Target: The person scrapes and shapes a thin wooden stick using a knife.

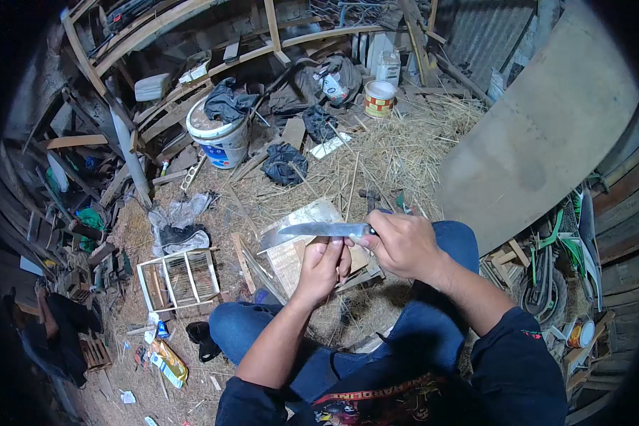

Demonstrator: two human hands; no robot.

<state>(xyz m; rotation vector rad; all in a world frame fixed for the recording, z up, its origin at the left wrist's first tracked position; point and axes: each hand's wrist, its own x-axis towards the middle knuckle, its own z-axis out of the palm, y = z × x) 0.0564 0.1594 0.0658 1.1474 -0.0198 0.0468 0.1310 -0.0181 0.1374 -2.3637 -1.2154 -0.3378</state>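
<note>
My right hand [402, 243] is closed around the handle of a knife [323, 229], whose blade points left, roughly level. Just below the blade, my left hand [321, 268] is closed, thumb and fingers pinched on something small that I cannot make out. The fingertips of both hands nearly meet beneath the blade near the handle. Under the hands lies a light wooden board [289, 264] on the straw-covered ground, between my bent knees.
A small wooden frame [179, 281] lies at the left. Farther off are a white bucket [219, 138], a smaller tub [380, 99] and black bags [284, 163]. A large sheet [539, 128] leans at the right. Another person [57, 330] is at the far left.
</note>
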